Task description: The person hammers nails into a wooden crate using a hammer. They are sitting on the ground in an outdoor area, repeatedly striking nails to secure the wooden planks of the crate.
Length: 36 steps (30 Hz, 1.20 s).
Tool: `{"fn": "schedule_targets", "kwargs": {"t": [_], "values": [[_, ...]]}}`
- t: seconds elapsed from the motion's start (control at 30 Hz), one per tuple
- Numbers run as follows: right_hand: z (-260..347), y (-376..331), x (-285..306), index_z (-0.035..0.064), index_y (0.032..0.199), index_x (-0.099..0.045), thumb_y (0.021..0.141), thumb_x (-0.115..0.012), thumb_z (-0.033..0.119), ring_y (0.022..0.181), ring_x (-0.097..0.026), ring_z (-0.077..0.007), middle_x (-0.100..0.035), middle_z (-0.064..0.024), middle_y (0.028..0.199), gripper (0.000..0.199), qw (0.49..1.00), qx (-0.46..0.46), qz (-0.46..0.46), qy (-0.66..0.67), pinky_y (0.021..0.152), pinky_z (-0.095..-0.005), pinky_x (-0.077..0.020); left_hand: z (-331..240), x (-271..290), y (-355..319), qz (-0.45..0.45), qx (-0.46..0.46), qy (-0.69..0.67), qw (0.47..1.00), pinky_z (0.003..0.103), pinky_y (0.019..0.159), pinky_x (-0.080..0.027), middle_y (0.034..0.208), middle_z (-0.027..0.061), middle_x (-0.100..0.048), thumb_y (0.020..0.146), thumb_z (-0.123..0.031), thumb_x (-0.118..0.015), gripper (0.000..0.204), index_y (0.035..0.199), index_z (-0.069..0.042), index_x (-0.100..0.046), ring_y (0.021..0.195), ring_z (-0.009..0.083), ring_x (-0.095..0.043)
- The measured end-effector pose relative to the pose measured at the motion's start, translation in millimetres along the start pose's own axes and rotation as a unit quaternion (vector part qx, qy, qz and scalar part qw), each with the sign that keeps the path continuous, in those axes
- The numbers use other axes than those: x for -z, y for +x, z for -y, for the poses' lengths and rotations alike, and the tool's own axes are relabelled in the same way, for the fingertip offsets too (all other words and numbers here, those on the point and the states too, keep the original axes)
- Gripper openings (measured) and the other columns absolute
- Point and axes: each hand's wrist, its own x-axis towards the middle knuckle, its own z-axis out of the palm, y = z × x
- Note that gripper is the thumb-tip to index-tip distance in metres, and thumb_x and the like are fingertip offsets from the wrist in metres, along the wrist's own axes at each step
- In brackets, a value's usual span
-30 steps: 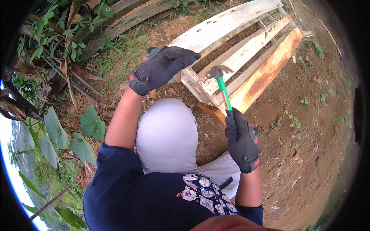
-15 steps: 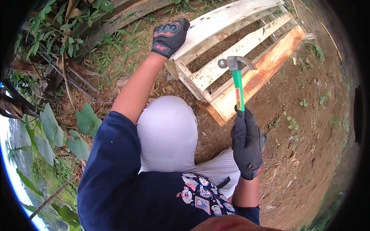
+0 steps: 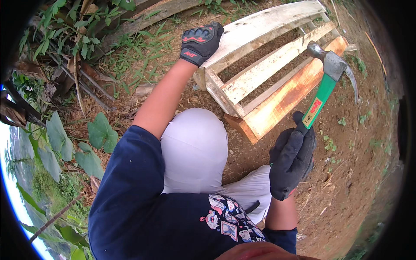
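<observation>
A slatted wooden frame point(image 3: 268, 65) stands on the ground ahead of me, with a wide pale board point(image 3: 249, 32) along its far-left side and a fresher orange-brown plank point(image 3: 281, 97) along its right side. My left hand point(image 3: 201, 41), in a black glove with red trim, is closed at the pale board's left edge; its fingertips are hidden. In my right hand point(image 3: 292, 158), also gloved in black, is the handle of a claw hammer point(image 3: 323, 89). The hammer has a green and black handle and a grey metal head, raised above the plank's right side and apart from it.
My bent knee point(image 3: 195, 147) in pale trousers is close to the frame's near end. Bare brown soil point(image 3: 346, 173) with small weeds lies to the right. At the left are broad-leaved plants point(image 3: 102, 132), dry stalks and grass; old planks point(image 3: 143, 24) lie behind.
The hammer has risen toward the camera and swung right, its head tilting over. My right hand has shifted slightly right. The frame and left hand appear slightly farther right in the view.
</observation>
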Motion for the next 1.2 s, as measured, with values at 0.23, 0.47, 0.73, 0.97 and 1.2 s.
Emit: {"fn": "schedule_targets", "kwargs": {"t": [0.23, 0.47, 0.73, 0.97, 1.2], "values": [[-50, 10, -17, 0.0007, 0.136, -0.063, 0.114, -0.050, 0.027, 0.064, -0.066, -0.0247, -0.067, -0.0107, 0.081, 0.037, 0.985, 0.038, 0.104, -0.132, 0.060, -0.0395, -0.0510, -1, 9, 0, 0.004, 0.014, -0.014, 1.000, 0.052, 0.078, -0.058, 0.100, 0.0139, -0.078, 0.107, -0.037, -0.053, 0.029, 0.116, -0.019, -0.073, 0.088, 0.0380, -0.074], [-75, -3, -30, 0.0009, 0.131, -0.062, 0.112, -0.053, 0.023, 0.074, -0.071, -0.0445, -0.072, -0.0226, 0.090, 0.031, 0.921, 0.151, 0.160, -0.322, 0.065, -0.0494, -0.0548, -7, 0, 5, -0.004, 0.004, -0.013, 1.000, 0.053, 0.079, -0.057, 0.100, 0.0136, -0.078, 0.106, -0.038, -0.054, 0.028, 0.117, -0.019, -0.073, 0.089, 0.0383, -0.074], [-37, -18, -22, 0.0013, 0.132, -0.059, 0.113, -0.051, 0.026, 0.071, -0.069, -0.0404, -0.071, -0.0175, 0.094, 0.032, 1.000, 0.026, -0.003, -0.008, 0.063, -0.0461, -0.0528, -1, -3, -1, -0.034, -0.005, -0.033, 0.999, 0.054, 0.077, -0.057, 0.096, 0.0137, -0.078, 0.105, -0.037, -0.054, 0.029, 0.105, -0.015, -0.074, 0.087, 0.0373, -0.075], [-51, 1, -9, 0.0025, 0.119, -0.059, 0.114, -0.050, 0.033, 0.062, -0.062, -0.0233, -0.062, -0.0107, 0.078, 0.033, 0.946, 0.138, 0.034, -0.291, 0.056, -0.0414, -0.0472, 3, -2, -1, -0.045, -0.004, -0.039, 0.998, 0.055, 0.077, -0.058, 0.095, 0.0133, -0.078, 0.105, -0.035, -0.054, 0.028, 0.104, -0.015, -0.073, 0.086, 0.0367, -0.075], [-86, -1, -47, 0.0001, 0.111, -0.061, 0.111, -0.055, 0.030, 0.070, -0.067, -0.0447, -0.067, -0.0219, 0.084, 0.030, 0.907, 0.122, 0.161, -0.371, 0.063, -0.0509, -0.0524, 2, -12, 2, -0.066, -0.028, -0.045, 0.996, 0.055, 0.072, -0.057, 0.090, 0.0145, -0.077, 0.104, -0.033, -0.053, 0.026, 0.103, -0.014, -0.072, 0.081, 0.0371, -0.075]]}}
